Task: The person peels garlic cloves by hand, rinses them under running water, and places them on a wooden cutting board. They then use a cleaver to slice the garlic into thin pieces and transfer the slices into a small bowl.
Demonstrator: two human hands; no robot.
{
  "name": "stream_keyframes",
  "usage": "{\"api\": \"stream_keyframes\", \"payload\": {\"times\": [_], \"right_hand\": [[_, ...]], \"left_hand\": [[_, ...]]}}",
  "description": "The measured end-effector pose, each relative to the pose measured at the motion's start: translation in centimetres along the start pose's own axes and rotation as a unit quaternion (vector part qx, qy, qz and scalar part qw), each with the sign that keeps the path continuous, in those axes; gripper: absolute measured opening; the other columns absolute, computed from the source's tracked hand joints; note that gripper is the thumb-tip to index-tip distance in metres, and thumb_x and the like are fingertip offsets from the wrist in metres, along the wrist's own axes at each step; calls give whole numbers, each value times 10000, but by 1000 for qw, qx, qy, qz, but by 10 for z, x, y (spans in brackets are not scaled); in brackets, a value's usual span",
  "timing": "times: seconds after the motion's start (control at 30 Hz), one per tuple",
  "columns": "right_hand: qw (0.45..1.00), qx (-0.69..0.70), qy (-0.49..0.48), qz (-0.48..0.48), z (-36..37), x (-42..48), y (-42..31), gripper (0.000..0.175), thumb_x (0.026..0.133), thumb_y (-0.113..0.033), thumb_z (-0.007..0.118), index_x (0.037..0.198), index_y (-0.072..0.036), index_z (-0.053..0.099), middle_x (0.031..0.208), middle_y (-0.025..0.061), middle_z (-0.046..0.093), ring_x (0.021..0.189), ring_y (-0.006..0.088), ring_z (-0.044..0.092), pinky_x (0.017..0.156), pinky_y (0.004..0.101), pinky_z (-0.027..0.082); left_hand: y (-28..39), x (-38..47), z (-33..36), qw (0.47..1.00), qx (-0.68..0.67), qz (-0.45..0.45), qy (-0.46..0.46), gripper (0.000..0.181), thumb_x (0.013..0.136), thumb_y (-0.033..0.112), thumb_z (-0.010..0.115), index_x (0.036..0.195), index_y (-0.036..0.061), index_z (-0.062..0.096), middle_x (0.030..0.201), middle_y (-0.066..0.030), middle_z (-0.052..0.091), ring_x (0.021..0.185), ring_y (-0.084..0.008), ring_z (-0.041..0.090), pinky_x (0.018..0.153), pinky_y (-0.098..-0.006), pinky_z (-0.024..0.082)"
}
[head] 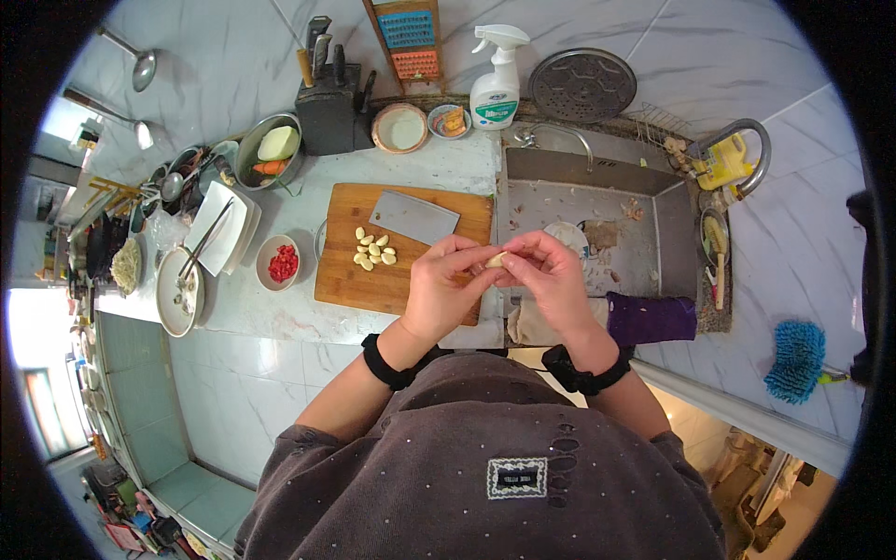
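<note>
A garlic clove (497, 260) is pinched between my two hands, above the left edge of the sink. My left hand (448, 273) grips its left end with thumb and fingertips; my right hand (546, 269) holds the other end. Just left of my hands, several peeled garlic cloves (375, 248) lie in a group on a wooden cutting board (343, 287). A cleaver blade (414, 217) rests flat on the board's far side, its handle not visible. Behind my right hand, garlic skins and a white dish (570, 236) lie in the steel sink (546, 199).
A bowl of chopped red pepper (283, 264), stacked white plates (227, 227) with chopsticks, and a pot (294, 168) with vegetables stand left. A knife block (329, 119) and a spray bottle (495, 87) line the wall. Cloths (651, 318) hang over the sink's front edge; the faucet (560, 133) is behind.
</note>
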State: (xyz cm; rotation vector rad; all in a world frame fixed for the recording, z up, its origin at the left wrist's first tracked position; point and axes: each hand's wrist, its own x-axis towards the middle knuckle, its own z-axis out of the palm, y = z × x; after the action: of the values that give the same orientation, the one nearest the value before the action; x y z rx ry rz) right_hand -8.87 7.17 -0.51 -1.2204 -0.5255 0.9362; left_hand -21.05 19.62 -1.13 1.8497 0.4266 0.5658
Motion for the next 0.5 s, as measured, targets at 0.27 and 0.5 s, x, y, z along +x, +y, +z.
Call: {"api": "stream_keyframes", "payload": {"times": [0.27,0.5], "right_hand": [[993,113,13,28,12,-8,7,133,961,-100,574,1068,-23,562,1017,94,669,856,171,678,749,296,582],[995,-53,36,73,13,-9,1,160,938,-139,622,1034,-12,624,936,62,684,757,129,667,667,242,552]], "left_hand": [[-11,-3,0,976,-217,-13,22,322,820,-28,706,1134,41,691,1041,-48,614,949,-121,588,781,-232,503],[-8,-3,-16,998,-6,31,-49,389,807,-23,696,1188,49,665,934,-104,669,838,-175,630,766,-283,520]]}}
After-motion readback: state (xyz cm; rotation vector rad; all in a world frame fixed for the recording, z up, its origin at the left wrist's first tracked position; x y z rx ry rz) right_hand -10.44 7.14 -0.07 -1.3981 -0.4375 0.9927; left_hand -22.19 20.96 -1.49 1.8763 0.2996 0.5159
